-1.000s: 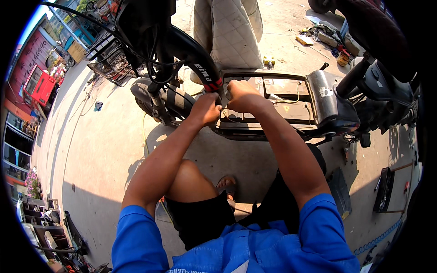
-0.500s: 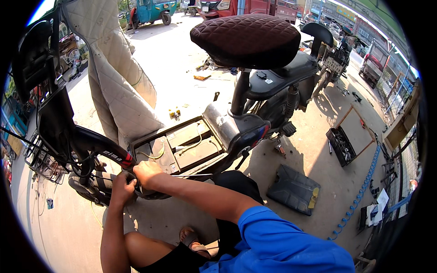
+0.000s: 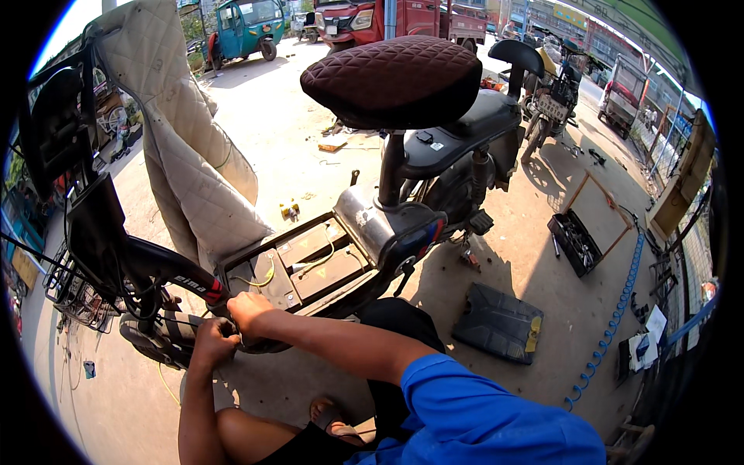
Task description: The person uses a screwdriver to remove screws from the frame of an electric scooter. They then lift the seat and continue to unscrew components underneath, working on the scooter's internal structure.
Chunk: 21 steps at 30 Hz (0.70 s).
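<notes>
An electric scooter stands before me, its battery bay (image 3: pixel 292 261) open in the footboard, with brown batteries and loose cables inside. Low at the front end of that bay, beside the black frame tube (image 3: pixel 174 271), both hands work close together. My left hand (image 3: pixel 215 341) is closed with fingers curled near the front wheel (image 3: pixel 167 329). Just above and right of it, my right hand (image 3: pixel 250 312) is closed against the footboard's front corner. What either hand grips is hidden by the fingers. Over the bay rises the quilted maroon saddle (image 3: pixel 391 77).
A black plastic cover (image 3: pixel 497 324) lies on the ground to the right. Farther right are an open toolbox (image 3: pixel 575 242) and a coiled blue hose (image 3: pixel 612 333). A quilted apron (image 3: pixel 182 147) hangs at the scooter's front. Parked vehicles, including a teal three-wheeler (image 3: pixel 246 29), stand behind.
The view has shifted slightly, so the saddle and background sit farther left. Both hands stay at the same corner; the left hand looks a little lower, its thumb more tucked in.
</notes>
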Each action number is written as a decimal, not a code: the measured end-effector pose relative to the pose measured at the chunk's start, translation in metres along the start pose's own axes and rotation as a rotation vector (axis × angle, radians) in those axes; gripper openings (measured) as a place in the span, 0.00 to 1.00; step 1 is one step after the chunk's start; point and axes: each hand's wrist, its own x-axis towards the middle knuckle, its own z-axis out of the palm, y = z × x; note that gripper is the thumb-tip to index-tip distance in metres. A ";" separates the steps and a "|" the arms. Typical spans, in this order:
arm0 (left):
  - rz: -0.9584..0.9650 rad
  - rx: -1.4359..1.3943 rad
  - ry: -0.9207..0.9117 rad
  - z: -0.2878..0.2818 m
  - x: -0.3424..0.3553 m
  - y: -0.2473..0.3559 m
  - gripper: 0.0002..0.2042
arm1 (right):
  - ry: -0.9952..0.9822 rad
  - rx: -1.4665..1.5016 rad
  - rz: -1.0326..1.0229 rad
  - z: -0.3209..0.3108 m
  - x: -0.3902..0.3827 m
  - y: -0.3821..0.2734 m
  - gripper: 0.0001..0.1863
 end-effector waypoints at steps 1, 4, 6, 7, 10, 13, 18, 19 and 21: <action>0.020 -0.007 -0.001 0.002 0.000 -0.005 0.10 | 0.011 0.032 0.012 0.005 0.004 0.002 0.15; 0.062 -0.021 -0.024 0.007 0.003 -0.012 0.11 | 0.020 0.084 0.038 0.011 0.010 0.010 0.16; 0.034 -0.010 -0.048 0.006 -0.002 -0.015 0.11 | -0.020 0.060 0.017 0.000 0.002 0.002 0.14; 0.020 -0.005 -0.060 0.005 -0.003 -0.016 0.11 | -0.033 0.057 0.017 0.000 0.003 0.001 0.13; -0.060 -0.006 -0.167 0.000 -0.004 0.005 0.12 | -0.041 0.050 0.033 0.004 0.005 0.005 0.13; -0.112 -0.078 -0.304 0.007 0.000 -0.018 0.11 | -0.017 0.064 0.020 0.009 0.010 0.009 0.14; -0.215 -0.118 -0.412 -0.001 -0.008 0.018 0.10 | -0.008 0.071 0.031 -0.007 0.005 0.005 0.14; -0.235 -0.090 -0.407 0.000 -0.009 0.016 0.11 | -0.011 0.079 0.029 -0.009 0.004 0.003 0.14; -0.273 -0.035 -0.398 0.005 -0.011 0.009 0.12 | -0.014 0.092 0.026 -0.013 0.002 0.002 0.13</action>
